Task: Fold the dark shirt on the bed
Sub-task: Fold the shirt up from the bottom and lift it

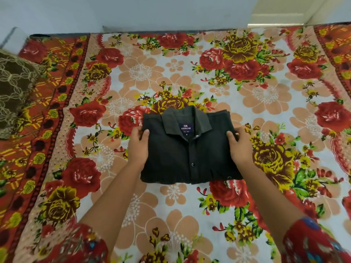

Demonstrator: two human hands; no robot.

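Observation:
The dark shirt lies on the bed as a compact folded rectangle, collar up and facing away from me, a blue brand label showing inside the collar and the buttoned placket running down its middle. My left hand grips the shirt's left edge, thumb on top and fingers tucked under the fabric. My right hand holds the right edge the same way. Both forearms reach in from the bottom of the view.
The bed carries a floral sheet in red, yellow and peach. A brown patterned pillow lies at the left edge. A pale wall runs behind the bed's far side.

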